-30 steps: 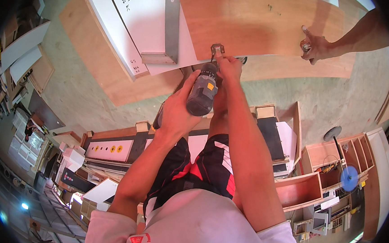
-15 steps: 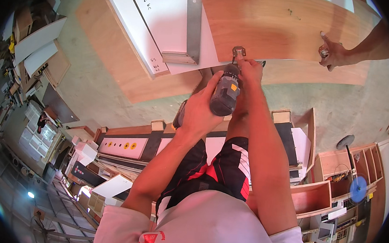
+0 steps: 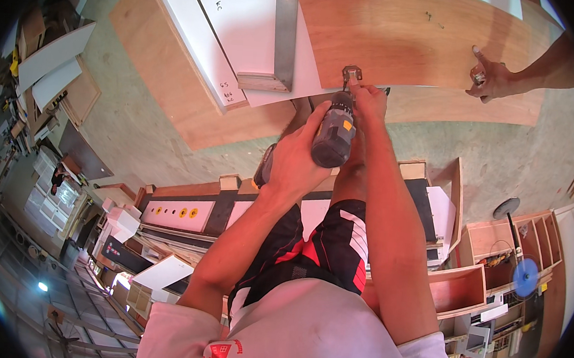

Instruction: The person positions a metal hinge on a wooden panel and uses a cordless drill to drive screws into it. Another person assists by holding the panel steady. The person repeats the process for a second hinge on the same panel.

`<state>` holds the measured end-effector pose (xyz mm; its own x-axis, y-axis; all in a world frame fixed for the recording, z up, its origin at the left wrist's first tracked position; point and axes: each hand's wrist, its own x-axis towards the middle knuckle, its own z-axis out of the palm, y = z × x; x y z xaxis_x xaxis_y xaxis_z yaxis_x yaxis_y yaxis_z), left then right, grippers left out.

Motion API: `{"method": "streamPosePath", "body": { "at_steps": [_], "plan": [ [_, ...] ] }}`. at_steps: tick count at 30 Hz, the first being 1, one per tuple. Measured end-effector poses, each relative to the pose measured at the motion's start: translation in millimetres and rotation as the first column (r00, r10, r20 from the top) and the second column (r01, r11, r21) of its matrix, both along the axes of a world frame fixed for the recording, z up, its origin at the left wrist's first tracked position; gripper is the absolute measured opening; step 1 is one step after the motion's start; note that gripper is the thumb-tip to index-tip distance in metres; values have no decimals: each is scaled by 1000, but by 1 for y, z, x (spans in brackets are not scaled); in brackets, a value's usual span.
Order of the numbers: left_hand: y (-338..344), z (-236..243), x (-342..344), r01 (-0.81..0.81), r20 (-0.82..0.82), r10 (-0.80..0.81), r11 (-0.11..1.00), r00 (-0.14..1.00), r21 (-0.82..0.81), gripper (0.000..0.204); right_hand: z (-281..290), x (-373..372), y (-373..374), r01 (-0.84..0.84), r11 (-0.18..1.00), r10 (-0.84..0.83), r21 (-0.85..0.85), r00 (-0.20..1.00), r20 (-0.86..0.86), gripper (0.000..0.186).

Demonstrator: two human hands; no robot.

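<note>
The metal cabinet hinge [image 3: 352, 72] sits at the brown plywood panel's [image 3: 403, 47] near edge, my right hand [image 3: 370, 104] against it, apparently steadying it; whether I'm pinching, I can't tell. My left hand [image 3: 295, 163] grasps the cordless drill [image 3: 334, 139], seemingly aimed hingeward. Left of both hands, a white board [image 3: 250, 43] bears black handwriting.

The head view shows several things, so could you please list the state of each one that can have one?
Left hand, closed around the drill
Cordless drill, held; running or not, cannot tell
Right hand, fingertips at the hinge; grip unclear
Metal hinge, at the wooden panel's near edge
Wooden panel, lying flat
Metal square, lying on the white panel
Co-worker's hand, curled, thumb out
Lamp, lit
</note>
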<state>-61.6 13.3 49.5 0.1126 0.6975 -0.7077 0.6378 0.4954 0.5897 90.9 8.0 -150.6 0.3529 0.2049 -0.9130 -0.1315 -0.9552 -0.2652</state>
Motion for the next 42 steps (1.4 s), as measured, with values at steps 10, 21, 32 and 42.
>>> {"method": "streamPosePath", "body": {
  "at_steps": [10, 21, 32, 42],
  "plan": [
    [20, 9, 10, 110, -64, -114, 992, 991, -66, 83, -4, 1, -5, -36, 997, 32, 62, 998, 52, 44],
    [29, 8, 22, 174, -119, -185, 980, 975, -98, 82, 4, 2, -4, -52, 992, 47, 117, 998, 49, 46],
    [29, 7, 23, 200, -132, -204, 979, 970, -49, 83, 3, 2, -2, -149, 989, 146, 21, 984, 104, 54],
    [27, 6, 25, 191, -134, -200, 978, 971, -81, 85, 5, 4, -2, -155, 987, 151, 41, 984, 92, 54]
  ]
}}
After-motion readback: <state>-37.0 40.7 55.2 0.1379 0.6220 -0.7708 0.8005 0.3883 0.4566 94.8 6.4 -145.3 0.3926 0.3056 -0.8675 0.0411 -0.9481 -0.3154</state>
